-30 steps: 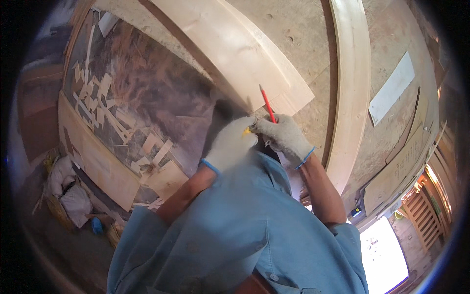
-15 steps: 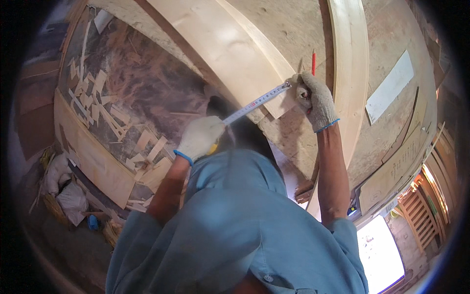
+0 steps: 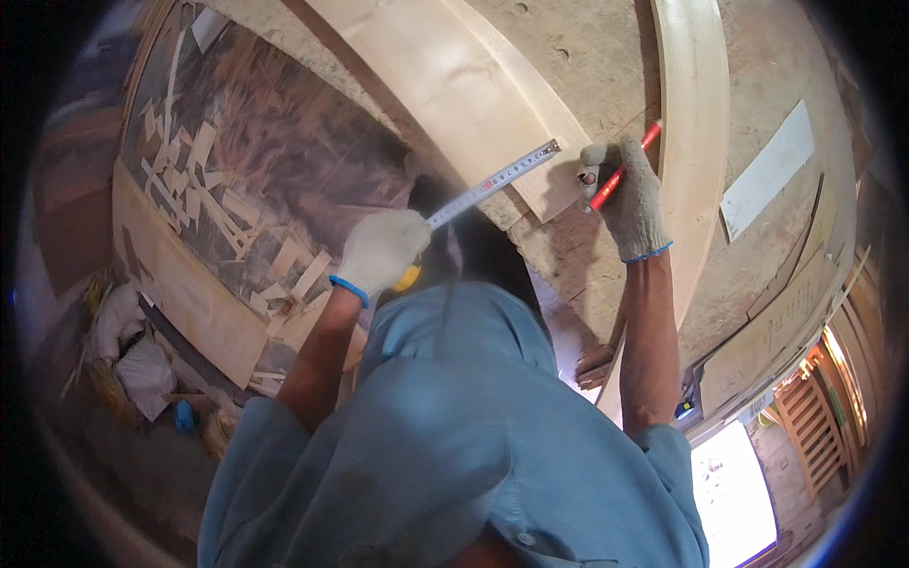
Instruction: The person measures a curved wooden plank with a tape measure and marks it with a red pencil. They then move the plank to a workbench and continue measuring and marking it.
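My left hand, in a white work glove, grips a yellow tape measure. Its extended blade slants up to the right across the end of a pale wooden board, its metal tip over the board. My gloved right hand, just right of the board's end, is closed around a red pencil, held slanted, and is slightly apart from the blade's tip. A second long, curved wooden plank runs along the right of my right hand.
Offcuts lie scattered at the left beside a wooden panel. Sacks sit at lower left. A white rectangular sheet lies on the worn surface at right. A slatted wooden piece stands at lower right.
Since one second ago the blade has come out and my hands have moved apart. My right hand has let go of the blade's tip since half a second ago and tilted the pencil.
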`<state>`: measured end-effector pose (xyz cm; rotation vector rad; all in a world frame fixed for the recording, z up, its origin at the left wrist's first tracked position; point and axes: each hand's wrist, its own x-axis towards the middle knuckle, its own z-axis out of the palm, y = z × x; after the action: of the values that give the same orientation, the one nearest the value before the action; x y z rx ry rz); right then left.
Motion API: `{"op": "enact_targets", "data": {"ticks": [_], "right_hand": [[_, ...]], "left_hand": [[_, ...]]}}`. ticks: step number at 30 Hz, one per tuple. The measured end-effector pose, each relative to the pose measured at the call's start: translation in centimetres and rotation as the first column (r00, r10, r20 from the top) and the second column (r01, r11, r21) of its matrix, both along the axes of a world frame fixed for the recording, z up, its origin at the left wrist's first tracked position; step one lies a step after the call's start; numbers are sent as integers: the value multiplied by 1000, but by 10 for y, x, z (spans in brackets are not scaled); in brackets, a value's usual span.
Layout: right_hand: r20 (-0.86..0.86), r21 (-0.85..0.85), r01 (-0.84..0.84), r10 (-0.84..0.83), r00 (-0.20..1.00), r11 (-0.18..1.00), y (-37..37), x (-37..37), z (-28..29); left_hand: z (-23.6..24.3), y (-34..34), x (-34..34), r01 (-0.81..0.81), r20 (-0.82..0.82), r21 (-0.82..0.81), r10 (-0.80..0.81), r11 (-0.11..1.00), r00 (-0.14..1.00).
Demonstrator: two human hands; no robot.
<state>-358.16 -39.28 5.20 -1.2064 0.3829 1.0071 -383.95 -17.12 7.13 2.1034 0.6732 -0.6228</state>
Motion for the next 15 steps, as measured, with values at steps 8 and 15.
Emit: {"op": "enact_targets", "data": {"ticks": [8, 15], "right_hand": [[320, -129, -168, 201, 926, 977, 9, 6, 9], [396, -579, -206, 493, 775, 789, 31, 7, 47]], "left_hand": [[2, 0, 2, 4, -29, 16, -3, 1000, 1000], [-9, -2, -6, 69, 36, 53, -71, 996, 997]]}}
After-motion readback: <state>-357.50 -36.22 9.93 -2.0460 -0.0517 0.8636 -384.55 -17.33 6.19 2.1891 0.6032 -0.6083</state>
